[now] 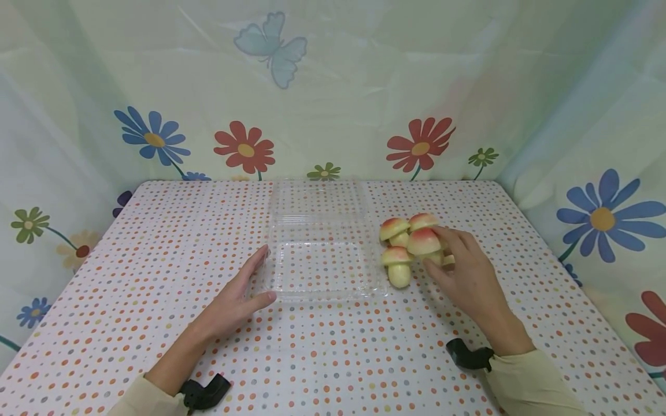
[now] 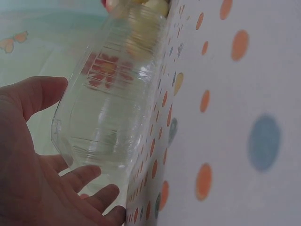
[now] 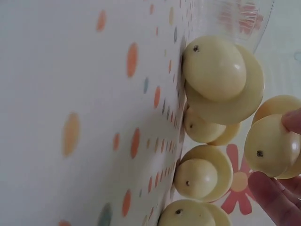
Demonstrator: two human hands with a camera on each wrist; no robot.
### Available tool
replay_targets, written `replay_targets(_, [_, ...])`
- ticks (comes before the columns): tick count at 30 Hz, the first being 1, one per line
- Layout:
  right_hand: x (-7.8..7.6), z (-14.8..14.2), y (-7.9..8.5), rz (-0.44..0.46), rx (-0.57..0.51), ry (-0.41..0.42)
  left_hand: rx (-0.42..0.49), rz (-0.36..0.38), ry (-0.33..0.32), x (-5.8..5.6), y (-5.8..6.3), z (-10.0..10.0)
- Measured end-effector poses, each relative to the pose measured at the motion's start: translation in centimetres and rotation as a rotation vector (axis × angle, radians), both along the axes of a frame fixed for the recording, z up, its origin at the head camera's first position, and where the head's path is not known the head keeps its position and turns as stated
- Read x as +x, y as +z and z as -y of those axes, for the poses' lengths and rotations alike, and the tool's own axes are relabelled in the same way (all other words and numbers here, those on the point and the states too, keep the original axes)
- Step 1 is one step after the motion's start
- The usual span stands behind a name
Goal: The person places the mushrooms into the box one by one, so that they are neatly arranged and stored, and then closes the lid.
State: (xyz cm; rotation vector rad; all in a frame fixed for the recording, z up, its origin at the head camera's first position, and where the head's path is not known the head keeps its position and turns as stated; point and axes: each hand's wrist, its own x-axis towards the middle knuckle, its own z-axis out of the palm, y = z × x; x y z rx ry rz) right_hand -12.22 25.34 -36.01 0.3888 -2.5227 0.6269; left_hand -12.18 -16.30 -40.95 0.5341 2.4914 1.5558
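Mushrooms (image 1: 399, 274) cluster on the dotted tabletop (image 1: 322, 358) just right of a clear plastic box (image 1: 322, 293) with its lid (image 1: 319, 199) folded back, and the right hand (image 1: 470, 277) pinches one raised mushroom (image 1: 424, 242) between thumb and fingers. At the box's left side, the left hand (image 1: 236, 306) has thumb and fingers spread; whether they touch it, I cannot tell.

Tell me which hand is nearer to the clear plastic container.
Left. The left hand is at the left edge of the clear plastic container; the right hand is off beyond its right side, holding a toy mushroom.
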Motion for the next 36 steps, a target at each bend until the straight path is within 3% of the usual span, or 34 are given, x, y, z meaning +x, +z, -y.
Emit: replay_targets(36, [-1.3, 3.4, 1.3, 0.05, -0.074, 0.096, 0.006, 0.031, 0.004, 0.1, 0.1, -0.2])
